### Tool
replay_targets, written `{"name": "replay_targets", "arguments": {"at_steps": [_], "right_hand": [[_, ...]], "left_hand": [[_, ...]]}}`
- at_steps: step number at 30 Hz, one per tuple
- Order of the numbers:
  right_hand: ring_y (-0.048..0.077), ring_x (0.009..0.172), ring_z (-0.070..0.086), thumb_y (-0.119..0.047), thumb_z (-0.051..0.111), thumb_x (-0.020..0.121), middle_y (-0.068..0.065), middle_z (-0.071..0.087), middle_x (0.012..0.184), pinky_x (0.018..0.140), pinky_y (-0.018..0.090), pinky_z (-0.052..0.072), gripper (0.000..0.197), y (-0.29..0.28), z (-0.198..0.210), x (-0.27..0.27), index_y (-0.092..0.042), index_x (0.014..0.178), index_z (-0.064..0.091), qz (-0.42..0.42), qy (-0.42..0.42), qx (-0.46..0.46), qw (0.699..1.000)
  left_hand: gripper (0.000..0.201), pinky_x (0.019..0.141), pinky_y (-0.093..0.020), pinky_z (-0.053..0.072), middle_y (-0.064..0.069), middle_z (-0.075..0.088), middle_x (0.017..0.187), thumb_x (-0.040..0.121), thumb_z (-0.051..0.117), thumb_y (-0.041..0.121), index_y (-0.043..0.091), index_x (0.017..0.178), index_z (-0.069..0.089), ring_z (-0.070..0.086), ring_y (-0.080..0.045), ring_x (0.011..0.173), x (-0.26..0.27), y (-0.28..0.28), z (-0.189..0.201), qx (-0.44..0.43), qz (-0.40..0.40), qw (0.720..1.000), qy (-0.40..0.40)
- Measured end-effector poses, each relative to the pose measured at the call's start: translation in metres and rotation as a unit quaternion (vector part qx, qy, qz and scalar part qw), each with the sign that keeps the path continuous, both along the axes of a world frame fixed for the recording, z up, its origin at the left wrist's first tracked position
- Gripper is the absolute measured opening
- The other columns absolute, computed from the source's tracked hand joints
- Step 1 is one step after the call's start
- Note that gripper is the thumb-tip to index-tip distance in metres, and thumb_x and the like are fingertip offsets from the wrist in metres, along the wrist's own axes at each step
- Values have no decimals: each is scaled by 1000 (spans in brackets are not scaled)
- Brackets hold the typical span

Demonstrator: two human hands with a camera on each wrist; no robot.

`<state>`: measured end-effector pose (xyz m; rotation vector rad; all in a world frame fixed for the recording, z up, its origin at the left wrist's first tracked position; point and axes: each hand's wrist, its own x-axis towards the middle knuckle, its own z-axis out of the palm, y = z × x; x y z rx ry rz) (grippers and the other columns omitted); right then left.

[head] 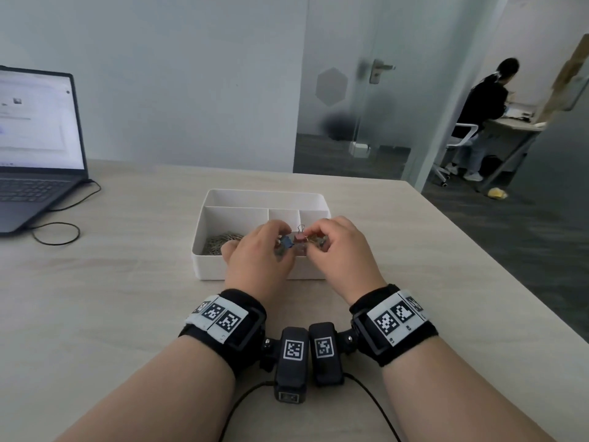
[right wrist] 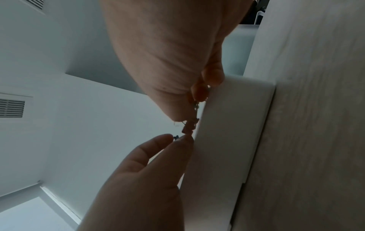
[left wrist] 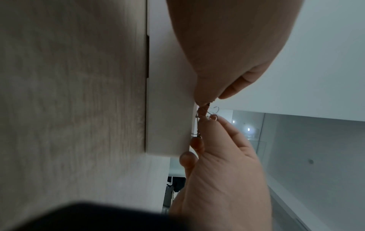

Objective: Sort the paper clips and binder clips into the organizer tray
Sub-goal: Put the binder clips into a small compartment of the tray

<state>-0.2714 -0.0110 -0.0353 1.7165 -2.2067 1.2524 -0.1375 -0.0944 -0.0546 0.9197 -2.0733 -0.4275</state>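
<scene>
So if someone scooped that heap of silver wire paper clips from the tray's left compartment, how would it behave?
The heap of silver wire paper clips is loose and overlapping, so clips would probably snag and lift in clumps. Thin wire suggests it is light. Strays would likely fall back into the white organizer tray.

white organizer tray (head: pixel 204 260), paper clips (head: pixel 220 241) inside left compartment

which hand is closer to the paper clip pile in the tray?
Left. The left hand sits right beside the paper clip pile; the right hand is farther right.
</scene>
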Motion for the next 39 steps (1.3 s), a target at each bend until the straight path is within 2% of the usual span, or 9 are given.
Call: {"name": "replay_targets", "arguments": {"at_steps": [3, 8, 15, 18, 23, 26, 29, 31, 39], "right_hand": [[5, 80, 56, -13, 69, 88, -5, 66, 100, 79, 20, 51, 19, 0, 0, -2, -20, 105, 77, 5, 24, 4, 1000], [-4, 69, 53, -12, 69, 87, -7, 68, 97, 71, 5, 40, 19, 2, -7, -4, -18, 103, 78, 17, 17, -25, 999], [17, 87, 57, -19, 69, 85, -7, 66, 86, 83, 37, 49, 7, 15, -18, -15, -19, 81, 74, -22, 4, -62, 998], [14, 83, 60, -20, 70, 87, -7, 65, 80, 79, 36, 50, 12, 21, -19, -18, -17, 76, 73, -31, -35, -61, 997], [2, 85, 57, -29, 72, 90, -11, 61, 106, 78, 18, 44, 7, 31, -24, -15, -24, 93, 77, -29, -123, -40, 991], [12, 104, 62, -33, 71, 91, -8, 60, 123, 91, 23, 48, 12, 35, -33, -14, -34, 102, 75, -27, -232, -16, 972], [13, 109, 65, -33, 69, 92, -9, 71, 114, 96, 30, 52, 16, 41, -35, -7, -39, 106, 72, -7, -318, -5, 948], [8, 107, 66, -24, 68, 94, -11, 73, 110, 90, 23, 51, 20, 47, -34, -1, -35, 111, 70, 13, -344, -17, 939], [-1, 100, 64, -19, 66, 94, -14, 66, 124, 81, 15, 47, 32, 61, -30, 10, -30, 124, 64, 22, -371, -26, 928]], "left_hand": [[19, 85, -32, 39, 16, 65, 93, 87, 69, 36, 29, 105, 67, 62, -10, 94, 0, -3, -4, -12, -15, 1000, 4], [17, 87, -26, 30, 17, 68, 109, 86, 71, 40, 33, 101, 73, 57, -11, 105, 0, -4, -6, -16, -30, 999, 0], [10, 93, -35, 22, 20, 57, 103, 81, 69, 43, 38, 89, 71, 50, -11, 112, 14, 1, -4, 6, 65, 998, -17], [12, 100, -37, 19, 24, 51, 105, 82, 65, 49, 41, 90, 70, 46, -10, 120, 28, 0, -1, 31, 95, 994, -42], [28, 117, -46, 17, 15, 34, 151, 80, 66, 51, 47, 108, 65, 24, -15, 144, 64, -4, -1, 92, 144, 985, -18], [43, 121, -42, 22, 0, 26, 161, 81, 70, 44, 41, 123, 60, 21, -18, 149, 79, -10, -9, 164, 115, 979, 34], [55, 117, -40, 33, -6, 41, 151, 78, 71, 47, 31, 129, 58, 37, -19, 141, 82, -12, -18, 206, 72, 973, 70], [53, 109, -38, 41, 0, 51, 139, 80, 73, 43, 27, 128, 58, 49, -16, 126, 81, -8, -18, 206, 62, 974, 72], [44, 106, -39, 43, 5, 55, 128, 78, 75, 33, 27, 120, 61, 52, -15, 120, 86, 1, -14, 212, 54, 972, 84]]}}
